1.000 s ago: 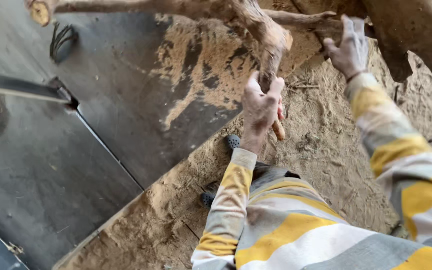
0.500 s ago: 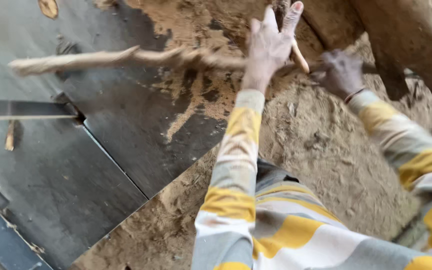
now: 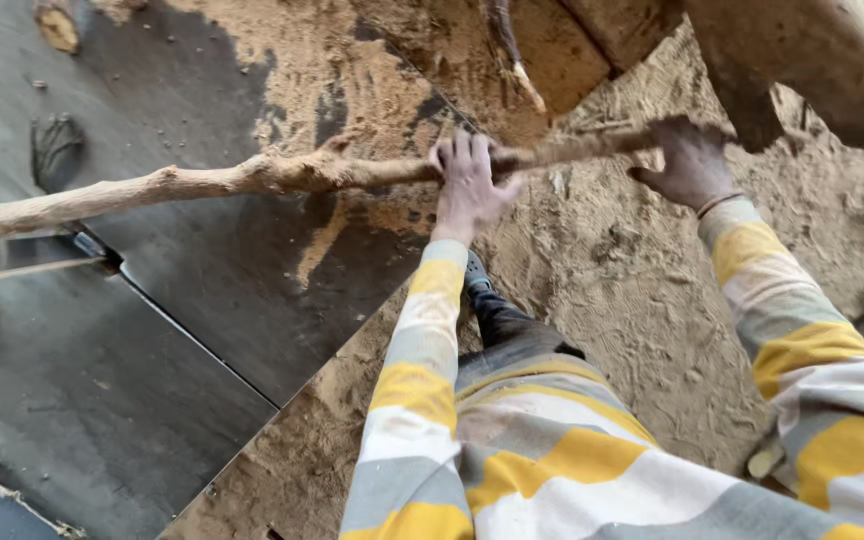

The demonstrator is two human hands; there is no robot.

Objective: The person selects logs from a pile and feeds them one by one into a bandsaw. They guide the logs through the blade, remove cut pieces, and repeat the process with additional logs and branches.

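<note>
Rough, bark-covered branch [image 3: 252,178] held level over dark metal table [image 3: 152,330] and sawdust [image 3: 612,270].

Left hand [image 3: 469,185] clamped mid-length, fingers wrapped over the top; right hand [image 3: 690,160] gripping the thinner end (blurred), beside a thick log [image 3: 802,70].

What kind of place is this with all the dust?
Probably a woodworking or sawmill yard: tan sawdust covers the ground, a dark metal table stands there, and both hands hold a long rough brown branch.
</note>
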